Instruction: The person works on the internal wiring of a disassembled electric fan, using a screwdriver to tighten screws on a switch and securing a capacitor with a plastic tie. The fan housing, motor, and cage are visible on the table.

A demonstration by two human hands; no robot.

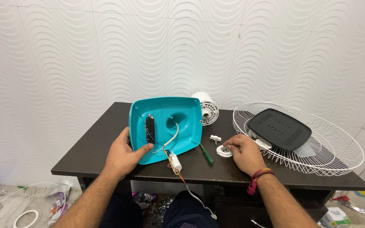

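The left hand reaches forward, palm down, and grips the lower left edge of the turquoise fan base, which stands tilted up on the dark table; the thumb lies across the base's inner face and the other fingers wrap behind its rim. Just past the thumb tip, a white capacitor hangs on coloured wires. The right hand rests with fingers curled together, pinching a small white round part. A green screwdriver lies left of those fingertips; the white wire guard sits to their right.
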